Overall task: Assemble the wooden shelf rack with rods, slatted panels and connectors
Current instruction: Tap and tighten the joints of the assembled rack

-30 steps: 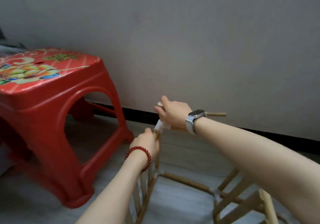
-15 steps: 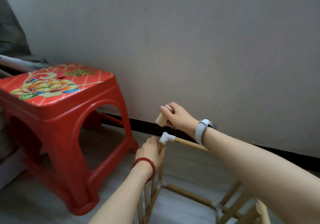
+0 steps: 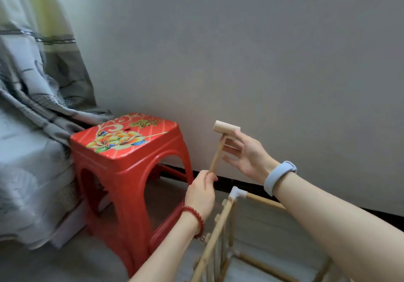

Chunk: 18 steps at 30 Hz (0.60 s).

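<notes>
Grey wall (image 3: pixel 262 52) and curtain (image 3: pixel 32 74) back a red stool (image 3: pixel 122 163) on the floor. Beside it stands the wooden rack (image 3: pixel 220 227) with its white connector (image 3: pixel 237 193). Above, the left hand (image 3: pixel 201 192) pinches a small wooden mallet (image 3: pixel 220 146) by its handle end, and the right hand (image 3: pixel 244 155), fingers apart, touches the head.

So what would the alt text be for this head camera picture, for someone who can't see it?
A left hand pinches the handle end of a small wooden mallet, head up, while the open right hand touches it near the head. Below stands a half-built wooden rack; a red stool is to the left.
</notes>
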Each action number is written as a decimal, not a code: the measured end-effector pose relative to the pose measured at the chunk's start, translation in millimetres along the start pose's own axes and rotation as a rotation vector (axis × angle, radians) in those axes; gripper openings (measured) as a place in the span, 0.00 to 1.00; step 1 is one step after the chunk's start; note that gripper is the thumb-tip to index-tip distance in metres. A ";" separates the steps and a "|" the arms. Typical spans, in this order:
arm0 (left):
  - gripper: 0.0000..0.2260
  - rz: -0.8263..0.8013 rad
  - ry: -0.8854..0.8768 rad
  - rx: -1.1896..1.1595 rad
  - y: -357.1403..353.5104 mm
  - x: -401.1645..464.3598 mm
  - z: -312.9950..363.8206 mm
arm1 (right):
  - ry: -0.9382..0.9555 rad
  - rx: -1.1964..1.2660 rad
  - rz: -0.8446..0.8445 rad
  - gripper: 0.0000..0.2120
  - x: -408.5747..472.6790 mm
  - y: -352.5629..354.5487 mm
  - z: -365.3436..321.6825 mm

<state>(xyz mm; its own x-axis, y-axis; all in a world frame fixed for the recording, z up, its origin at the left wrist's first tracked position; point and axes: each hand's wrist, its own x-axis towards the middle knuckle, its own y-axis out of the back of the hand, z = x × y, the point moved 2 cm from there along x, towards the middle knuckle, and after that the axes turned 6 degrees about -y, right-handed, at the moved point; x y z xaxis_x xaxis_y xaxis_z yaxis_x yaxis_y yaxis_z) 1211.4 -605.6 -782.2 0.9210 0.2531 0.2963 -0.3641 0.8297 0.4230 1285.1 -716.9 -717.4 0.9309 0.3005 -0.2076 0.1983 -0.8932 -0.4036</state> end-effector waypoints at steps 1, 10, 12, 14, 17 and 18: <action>0.11 0.094 0.014 0.042 15.6 6.5 -1.4 | -0.005 -0.037 0.019 0.07 1.8 -5.2 1.7; 0.22 0.421 0.131 0.617 153.9 89.7 -43.3 | -0.063 -0.545 -0.056 0.10 24.7 -55.1 53.8; 0.21 0.408 0.192 0.738 165.3 101.7 -59.8 | -0.013 -0.709 -0.076 0.13 33.0 -63.6 63.1; 0.22 0.344 0.242 0.842 166.8 109.6 -73.8 | 0.066 -0.880 -0.082 0.15 38.3 -69.3 67.1; 0.22 0.238 0.324 0.925 165.2 117.1 -84.7 | 0.115 -1.001 -0.126 0.18 42.6 -78.1 71.5; 0.20 0.227 0.337 0.940 165.8 118.9 -84.1 | 0.130 -1.022 -0.136 0.18 43.6 -79.9 72.4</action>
<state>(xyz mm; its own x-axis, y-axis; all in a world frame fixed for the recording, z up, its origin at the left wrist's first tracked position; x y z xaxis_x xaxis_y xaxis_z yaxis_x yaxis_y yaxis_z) 1272.2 -396.1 -748.8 0.7554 0.6024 0.2580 -0.3625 0.0561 0.9303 1287.6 -608.2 -758.6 0.8952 0.4354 -0.0948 0.4129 -0.7305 0.5440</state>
